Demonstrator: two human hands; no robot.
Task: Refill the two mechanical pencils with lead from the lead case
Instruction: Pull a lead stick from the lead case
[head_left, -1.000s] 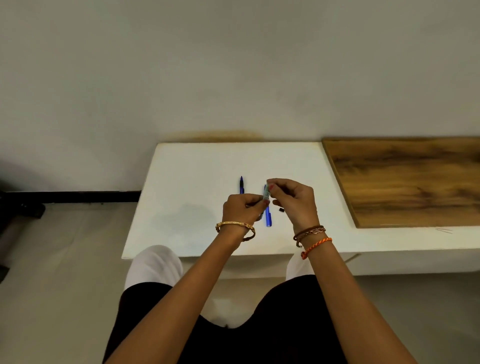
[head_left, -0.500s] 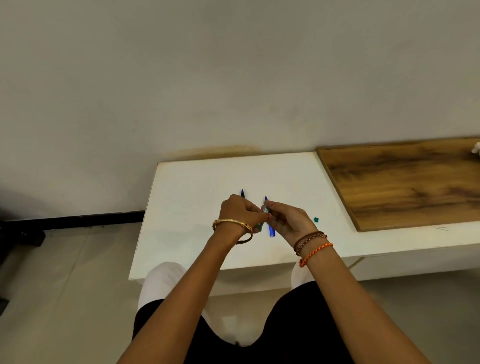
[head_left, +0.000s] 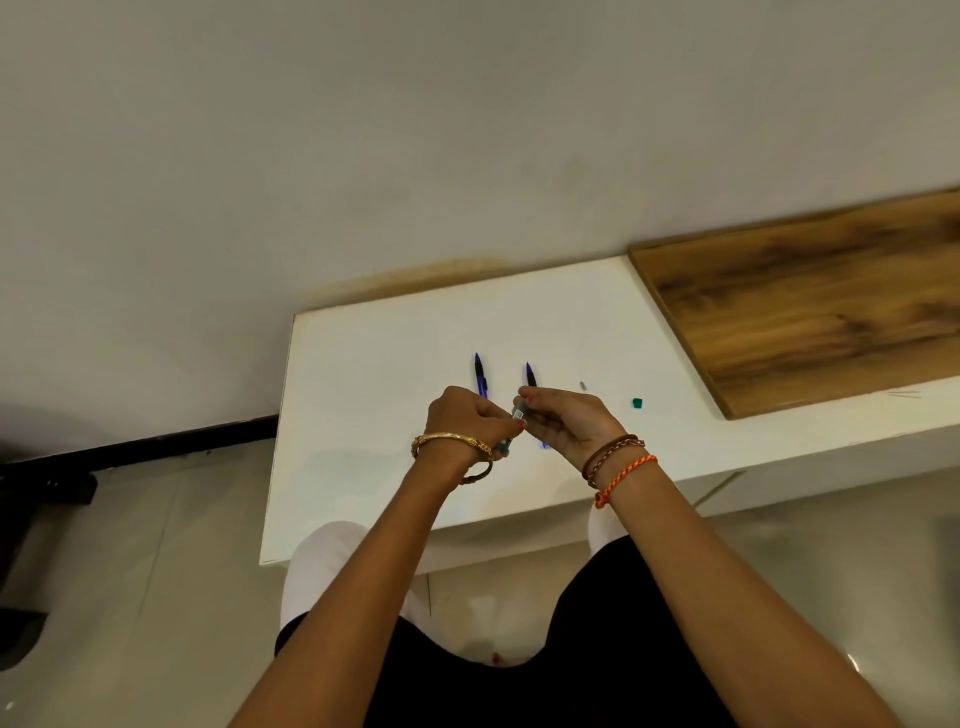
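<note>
Nearest the camera, 2 bare forearms reach forward over a lap in black cloth, with white cloth showing at both knees. The left hand, with 1 gold metal bangle at its wrist, has its fingers curled around the lower part of 1 small, slim, translucent grey-green plastic lead case, which it holds tilted above the white rectangular surface. The case carries a small white printed label near its upper end. The right hand, with 1 brown braided wristband and 1 orange cord wristband, pinches the upper end of the same case with fingertips that have red nails. The 2 hands touch each other at the case, so it lies between them, held by both.

Just beyond the hands, 2 blue mechanical pencils with black grips lie on the surface, roughly parallel, tips pointing away: the left pencil partly hidden behind the left hand, the right pencil running under the right hand, its blue end showing below. To the right lie 1 tiny grey cylindrical piece and 1 small green plastic cap, apart from the hands. Farther right rests 1 brown wooden board, and behind all stands a plain pale wall.
</note>
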